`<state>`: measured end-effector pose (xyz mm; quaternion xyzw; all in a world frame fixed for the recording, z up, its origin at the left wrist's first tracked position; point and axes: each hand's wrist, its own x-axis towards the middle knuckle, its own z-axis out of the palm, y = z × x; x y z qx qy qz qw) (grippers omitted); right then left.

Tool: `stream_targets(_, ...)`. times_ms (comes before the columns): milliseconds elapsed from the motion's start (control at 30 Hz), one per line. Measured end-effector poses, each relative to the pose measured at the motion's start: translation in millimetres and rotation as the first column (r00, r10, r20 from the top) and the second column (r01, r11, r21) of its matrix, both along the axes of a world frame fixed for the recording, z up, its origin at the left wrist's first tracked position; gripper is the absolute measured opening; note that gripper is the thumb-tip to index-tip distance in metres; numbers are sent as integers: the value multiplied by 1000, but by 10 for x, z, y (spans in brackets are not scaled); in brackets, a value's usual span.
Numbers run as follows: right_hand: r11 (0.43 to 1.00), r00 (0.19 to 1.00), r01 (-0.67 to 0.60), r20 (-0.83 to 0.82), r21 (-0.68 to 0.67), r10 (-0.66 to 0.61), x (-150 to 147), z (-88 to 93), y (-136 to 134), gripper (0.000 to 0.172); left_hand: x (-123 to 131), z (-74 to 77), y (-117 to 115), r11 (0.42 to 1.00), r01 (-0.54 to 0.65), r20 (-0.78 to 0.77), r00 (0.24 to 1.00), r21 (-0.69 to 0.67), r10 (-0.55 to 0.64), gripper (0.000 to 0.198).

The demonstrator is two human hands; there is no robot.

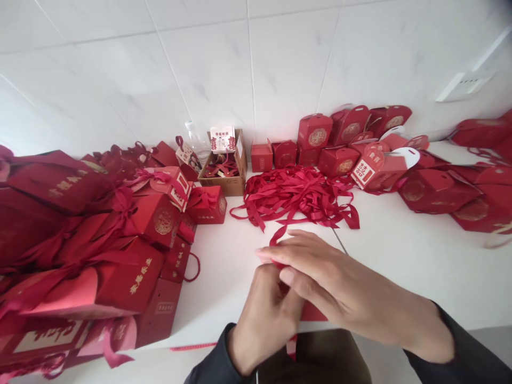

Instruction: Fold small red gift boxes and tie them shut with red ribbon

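Observation:
At the table's front edge, my left hand (270,314) is closed, its fingers curled round a red ribbon (279,236). My right hand (324,274) lies over it, with fingers and thumb drawn together on the same ribbon, whose end sticks up past the fingertips. Beneath both hands is a red gift box (314,312), mostly covered by them, so its shape is hard to make out. A bit of ribbon hangs below the table edge. Just beyond my hands lies a tangled heap of red ribbons (298,194).
Ribbon-tied red boxes (148,272) are piled on the left. An open cardboard box (226,185) with small red items stands at the back, near a clear bottle (192,136). More red boxes (316,137) line the tiled wall and the right side of the white table (380,240).

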<state>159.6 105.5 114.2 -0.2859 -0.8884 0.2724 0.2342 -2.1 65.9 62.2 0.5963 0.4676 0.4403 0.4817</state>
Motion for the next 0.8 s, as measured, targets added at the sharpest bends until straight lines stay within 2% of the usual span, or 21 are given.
stream_targets(67,999,998,38,40,-15,-38,19,-31,56,45,-18,6,16,999,-19,50,999,-44,21,48)
stream_targets(133,993,991,118,52,29,-119,70,-53,99,46,-49,23,41,994,-33,75,996,-103,41,57)
stream_targets(233,975,976,218,16,49,-219,189,-22,92,34,-98,51,71,985,-37,124,991,-170,58,57)
stream_targets(267,970,970,243,-1,10,-243,233,5,69,30,-112,60,76,984,-28,163,985,-177,57,53)
stream_targets(333,952,963,266,9,-154,-268,315,59,7,26,-138,79,79,982,8,252,967,-187,40,40)
stream_targets(400,904,963,265,42,-334,-266,371,83,-42,33,-161,101,76,975,70,298,955,-210,-4,33)
stream_targets(467,855,947,310,59,-416,-315,387,55,-49,40,-179,116,78,973,102,275,961,-207,-43,25)
stream_targets(567,826,929,353,57,-439,-366,338,-50,3,46,-188,82,102,999,14,144,990,-50,-6,10)
stream_targets(633,822,951,293,64,-487,-301,282,-125,45,45,-186,10,126,988,-69,-1,998,138,70,18)
stream_targets(733,793,970,226,57,-566,-235,207,-217,83,42,-171,-135,153,899,-127,-144,968,419,204,39)
stream_targets(800,765,973,207,44,-610,-228,176,-267,97,39,-150,-219,155,838,-166,-150,948,520,281,38)
